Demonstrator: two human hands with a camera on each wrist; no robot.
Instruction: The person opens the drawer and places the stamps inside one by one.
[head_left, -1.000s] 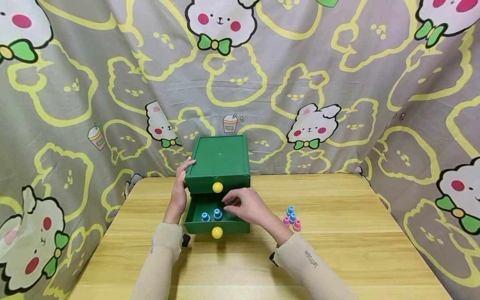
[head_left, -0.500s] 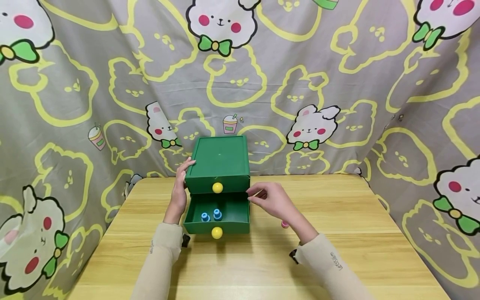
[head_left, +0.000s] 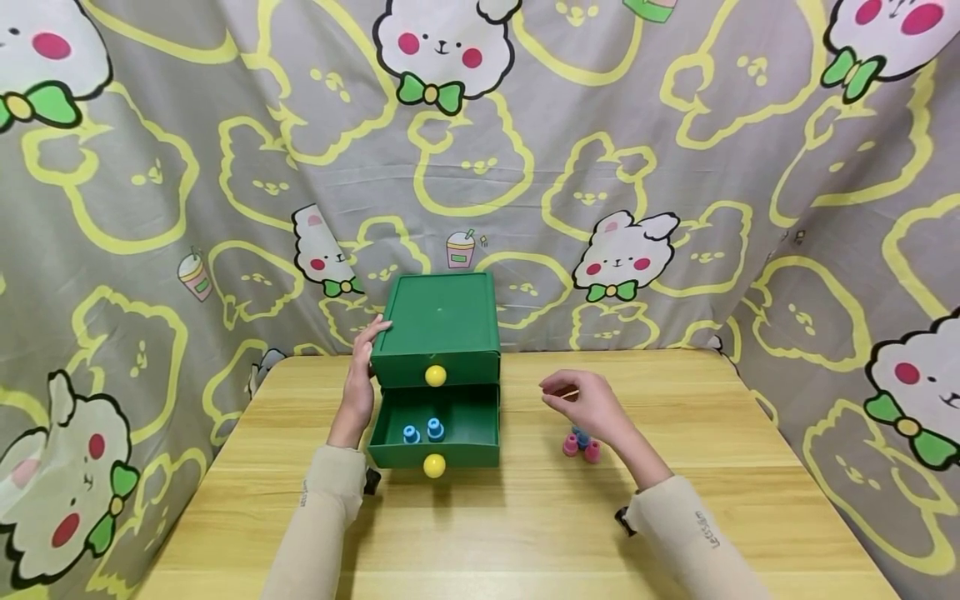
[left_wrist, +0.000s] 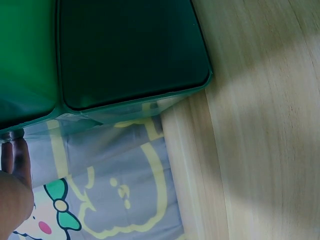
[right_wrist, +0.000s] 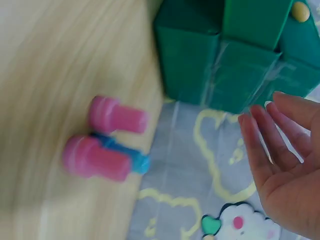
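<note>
A green two-drawer box (head_left: 438, 312) with yellow knobs stands on the table, its lower drawer (head_left: 472, 421) pulled out. Two small blue peg-like pieces (head_left: 435, 429), wide at the base and narrower on top, stand in that drawer on its left side. My left hand (head_left: 358, 379) rests along the box's left side, fingertips at the top edge. In the air right of the box is my right hand (head_left: 588, 404), fingers loosely bent and nothing between them. Below it stand two pink peg-like pieces (head_left: 592, 452) with blue (head_left: 581, 435) behind them, partly hidden by the hand.
The wooden table (head_left: 465, 533) extends to both sides and in front of the box. A grey curtain (head_left: 480, 167) with cartoon rabbits hangs close behind the box and round the sides. The upper drawer (head_left: 397, 369) is closed.
My right hand has moved right, from over the lower drawer to above the loose pieces on the table. The left hand, the box and the two blue pieces in the drawer stay put.
</note>
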